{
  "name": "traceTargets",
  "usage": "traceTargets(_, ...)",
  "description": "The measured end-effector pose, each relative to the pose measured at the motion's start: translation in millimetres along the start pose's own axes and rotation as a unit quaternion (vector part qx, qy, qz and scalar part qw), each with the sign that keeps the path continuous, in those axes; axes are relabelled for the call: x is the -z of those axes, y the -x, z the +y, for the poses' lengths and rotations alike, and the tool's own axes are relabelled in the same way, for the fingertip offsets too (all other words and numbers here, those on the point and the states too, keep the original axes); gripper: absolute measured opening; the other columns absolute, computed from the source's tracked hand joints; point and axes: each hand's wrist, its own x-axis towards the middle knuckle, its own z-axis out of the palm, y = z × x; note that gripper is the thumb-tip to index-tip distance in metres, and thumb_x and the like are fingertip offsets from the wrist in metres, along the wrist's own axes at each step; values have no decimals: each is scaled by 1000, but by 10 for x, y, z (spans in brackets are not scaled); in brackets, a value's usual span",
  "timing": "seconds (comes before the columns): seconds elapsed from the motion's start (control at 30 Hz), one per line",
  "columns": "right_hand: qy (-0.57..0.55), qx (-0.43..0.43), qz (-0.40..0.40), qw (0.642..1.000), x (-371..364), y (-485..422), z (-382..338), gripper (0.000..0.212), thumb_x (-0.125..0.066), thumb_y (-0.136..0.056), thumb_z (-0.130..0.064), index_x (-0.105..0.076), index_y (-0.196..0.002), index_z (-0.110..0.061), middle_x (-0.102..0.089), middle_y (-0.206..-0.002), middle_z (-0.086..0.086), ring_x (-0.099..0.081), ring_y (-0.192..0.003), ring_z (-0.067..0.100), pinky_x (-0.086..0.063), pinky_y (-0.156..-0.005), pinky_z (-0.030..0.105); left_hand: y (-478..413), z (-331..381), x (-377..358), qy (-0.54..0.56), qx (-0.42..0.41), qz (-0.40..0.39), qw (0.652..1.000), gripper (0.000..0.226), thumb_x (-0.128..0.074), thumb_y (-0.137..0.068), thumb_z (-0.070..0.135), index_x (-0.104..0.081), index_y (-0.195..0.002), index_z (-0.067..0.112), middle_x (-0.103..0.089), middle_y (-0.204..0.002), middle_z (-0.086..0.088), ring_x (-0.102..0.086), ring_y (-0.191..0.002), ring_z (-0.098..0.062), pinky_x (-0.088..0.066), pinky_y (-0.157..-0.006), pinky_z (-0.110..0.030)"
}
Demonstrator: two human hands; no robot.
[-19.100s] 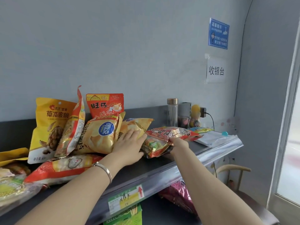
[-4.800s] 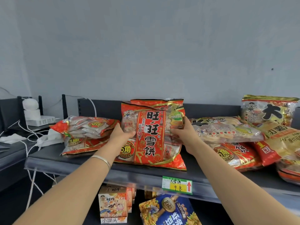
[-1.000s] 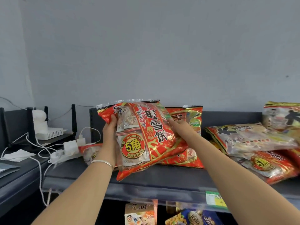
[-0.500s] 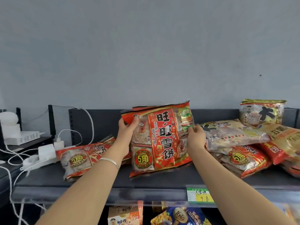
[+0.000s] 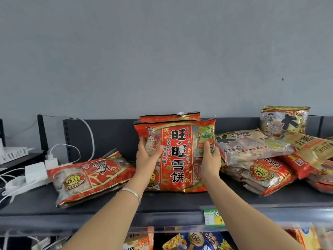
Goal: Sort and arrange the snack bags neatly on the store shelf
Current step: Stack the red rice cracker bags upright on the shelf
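Note:
A big red rice-cracker bag point(image 5: 178, 157) stands upright on the dark shelf point(image 5: 162, 201), in front of another red bag point(image 5: 169, 117) whose top edge shows behind it. My left hand point(image 5: 146, 157) grips its left side and my right hand point(image 5: 210, 159) grips its right side. One more red bag point(image 5: 90, 175) lies flat to the left. To the right, a clear bag with a black character point(image 5: 252, 147) lies on top of a red bag point(image 5: 261, 175).
A gold-trimmed bag point(image 5: 284, 120) stands at the back right above yellow and red bags point(image 5: 313, 150). White plugs and cables point(image 5: 36, 170) lie at the shelf's left end. A price tag point(image 5: 214, 216) sits on the front rail; more snacks point(image 5: 194, 240) fill the shelf below.
The red bag in my hands has gone from tilted to upright and now stands squarely against the bag behind it. Both hands have slid down along its sides.

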Motion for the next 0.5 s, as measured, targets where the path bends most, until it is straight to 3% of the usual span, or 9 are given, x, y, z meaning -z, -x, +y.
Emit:
traceTargets(0.17,166,62,0,984,45,88,121,45,-28,-99,-53,-39,-126,-19,-61,-119,8,-59,-103,31,-45,-89,43,12,-188,-77,-46,3,41,998,100,-60,-60,78,-20,-143,39,-38,-143,0,-42,-129,-24,-42,-101,-54)
traceTargets(0.27,199,60,-2,978,40,44,155,34,-28,-99,-54,-35,-111,-23,-61,-111,6,-59,-92,28,-47,-88,45,-5,-179,-65,-54,7,30,998,97,-60,-64,75,-19,-144,38,-36,-143,-1,-41,-130,-24,-41,-102,-54)
traceTargets(0.37,229,80,32,970,20,-2,133,44,-34,-98,-52,-38,-129,-21,-54,-131,7,-53,-116,32,-39,-100,53,-5,-140,-10,-64,5,17,998,85,-64,-78,57,-18,-146,35,-30,-146,-4,-35,-134,-26,-38,-105,-54)
traceTargets(0.5,285,213,105,929,-17,102,34,52,-50,-96,-35,-34,-143,-19,-33,-149,9,-29,-138,31,-28,-108,51,3,-129,149,-101,-20,42,994,71,-61,-86,45,-23,-145,30,-29,-145,-5,-35,-133,-25,-37,-106,-51)
